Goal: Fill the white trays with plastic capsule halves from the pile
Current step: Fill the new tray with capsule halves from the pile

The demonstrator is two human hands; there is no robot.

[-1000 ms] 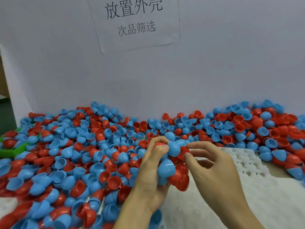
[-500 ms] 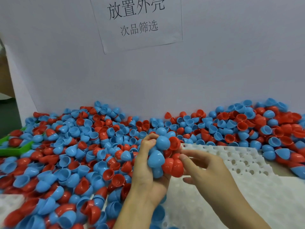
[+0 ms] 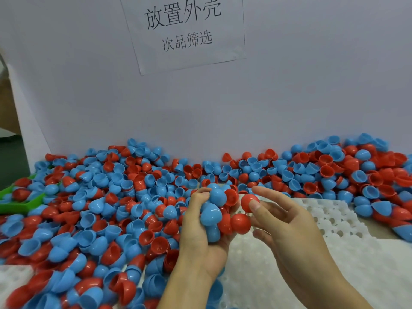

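While the head view is the only one available, it shows both hands raised over the near edge of the pile [image 3: 107, 197] of red and blue capsule halves, which runs along the foot of the white backboard [image 3: 289, 97]. The left hand [image 3: 200, 237] is curled around a handful of halves [image 3: 211, 210], blue ones toward the thumb, red ones toward the fingertips. The right hand [image 3: 287, 228] pinches a single red half [image 3: 249, 202] between thumb and forefinger, just beside the handful; its other fingers are loosely spread. The white tray [image 3: 334, 253] lies directly beneath the right hand, its visible pockets unfilled. A second white tray [image 3: 13, 277] shows at the lower left, partly under the pile.

Risk, as judged: the left hand looks overfull, and the outermost red halves sit at the fingertips with little support, so a tilt or a loosened grip could spill them onto the tray or back into the pile. The smooth dome of the pinched half could also slip.

Not resolved: whether the pinched half is still touching the handful; how many halves the left hand holds; the tray's full extent, cut off by the frame and the arms. A green bin [image 3: 20, 199] at the left is mostly buried.
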